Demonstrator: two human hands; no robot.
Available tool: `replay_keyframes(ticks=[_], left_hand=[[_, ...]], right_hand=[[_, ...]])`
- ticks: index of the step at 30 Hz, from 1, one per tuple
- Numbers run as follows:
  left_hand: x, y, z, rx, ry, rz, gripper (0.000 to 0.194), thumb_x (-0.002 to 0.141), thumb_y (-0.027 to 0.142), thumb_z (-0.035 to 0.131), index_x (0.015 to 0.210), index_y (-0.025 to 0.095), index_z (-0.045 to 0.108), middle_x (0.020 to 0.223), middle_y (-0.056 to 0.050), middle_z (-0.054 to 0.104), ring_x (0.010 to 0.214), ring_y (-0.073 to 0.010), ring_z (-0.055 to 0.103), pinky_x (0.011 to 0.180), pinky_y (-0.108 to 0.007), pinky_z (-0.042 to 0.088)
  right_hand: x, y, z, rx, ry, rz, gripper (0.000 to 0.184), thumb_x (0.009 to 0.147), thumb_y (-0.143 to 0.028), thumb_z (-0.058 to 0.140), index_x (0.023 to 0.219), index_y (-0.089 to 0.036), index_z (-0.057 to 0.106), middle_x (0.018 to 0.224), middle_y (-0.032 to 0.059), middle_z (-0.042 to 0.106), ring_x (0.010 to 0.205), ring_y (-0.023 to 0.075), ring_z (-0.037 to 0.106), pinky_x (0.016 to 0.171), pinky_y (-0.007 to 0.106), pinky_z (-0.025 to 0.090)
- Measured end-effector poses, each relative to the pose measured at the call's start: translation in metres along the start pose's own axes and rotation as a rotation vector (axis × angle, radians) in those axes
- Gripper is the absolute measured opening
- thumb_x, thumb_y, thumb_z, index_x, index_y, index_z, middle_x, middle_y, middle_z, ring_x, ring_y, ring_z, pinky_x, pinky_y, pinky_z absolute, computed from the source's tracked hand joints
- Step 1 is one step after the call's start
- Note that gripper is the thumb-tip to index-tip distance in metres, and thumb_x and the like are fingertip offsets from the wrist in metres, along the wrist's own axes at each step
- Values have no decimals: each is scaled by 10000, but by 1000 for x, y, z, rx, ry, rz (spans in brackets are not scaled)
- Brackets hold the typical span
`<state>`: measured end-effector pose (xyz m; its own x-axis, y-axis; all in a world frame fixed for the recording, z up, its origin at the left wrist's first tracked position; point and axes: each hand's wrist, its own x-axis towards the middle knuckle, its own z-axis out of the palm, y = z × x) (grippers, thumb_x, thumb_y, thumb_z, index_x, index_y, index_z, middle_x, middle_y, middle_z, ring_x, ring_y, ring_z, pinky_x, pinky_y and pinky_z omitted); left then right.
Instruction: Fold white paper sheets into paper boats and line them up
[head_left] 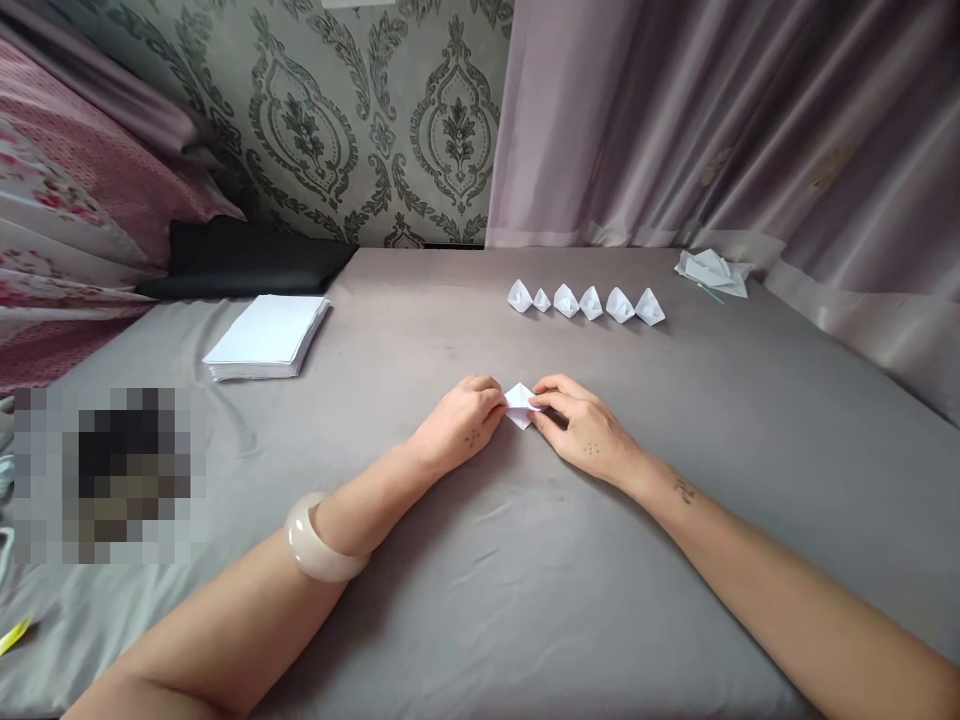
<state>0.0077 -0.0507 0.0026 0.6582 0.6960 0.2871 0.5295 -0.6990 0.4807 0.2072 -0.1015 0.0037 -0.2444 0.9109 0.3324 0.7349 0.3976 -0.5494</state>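
A small folded white paper [520, 397], diamond-shaped with a crease across its middle, is held between both hands over the grey cloth. My left hand [466, 420] pinches its left corner, fingers curled together. On the opposite side, the thumb and fingers of my right hand [581, 425] grip the right corner. Beyond the hands, several folded paper boats [591, 303] stand in a row on the cloth; one of them is smaller than the others.
A thick stack of white paper [266, 332] lies at the left, near a black folded cloth [255, 262]. Loose paper pieces [712, 270] lie at the far right by the curtain [637, 120]. A yellow object [15, 635] shows at the lower left edge, below a blurred patch.
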Motion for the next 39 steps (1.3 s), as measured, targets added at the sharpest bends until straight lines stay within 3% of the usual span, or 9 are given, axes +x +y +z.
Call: replay_keyframes(ticks=[4,8,13,17,26,39], left_hand=[[1,3,-2,-130,22,-222,167,879,202,534,814,182,686,949,-58,648,804,-167,607,758,-287,500],[3,6,-4,-164,31,-319,155,869,234,552,822,181,690,947,-66,639,801,-173,599,769,-305,506],[4,8,-2,-150,34,-318,184,889,224,509,816,171,670,908,-82,613,812,-187,578,755,-335,509],[4,8,2,-133,70,-334,166,882,228,514,815,169,654,933,-93,580,843,-197,563,737,-345,507],[8,17,0,-185,52,-492,133,839,232,561,737,162,610,971,-90,550,905,-207,544,776,-358,492],[8,9,5,-144,65,-441,160,846,231,546,701,170,577,944,-94,563,899,-221,542,749,-375,500]], right_hand=[[0,2,1,29,62,78,186,893,-214,523,823,-204,694,1001,48,655,823,157,625,783,291,494],[1,0,0,40,94,192,180,873,-235,563,751,-213,694,975,24,663,753,137,615,750,278,488],[5,-2,0,60,101,307,196,855,-283,592,688,-206,661,947,27,656,621,117,564,684,294,477],[6,-1,3,53,113,320,210,859,-295,578,680,-199,634,978,43,613,563,98,512,637,298,468],[13,-1,7,-40,73,341,240,866,-272,552,637,-199,536,968,63,554,723,151,571,756,333,475],[11,4,7,-51,56,274,256,889,-277,531,646,-202,510,931,59,553,724,153,584,707,323,474]])
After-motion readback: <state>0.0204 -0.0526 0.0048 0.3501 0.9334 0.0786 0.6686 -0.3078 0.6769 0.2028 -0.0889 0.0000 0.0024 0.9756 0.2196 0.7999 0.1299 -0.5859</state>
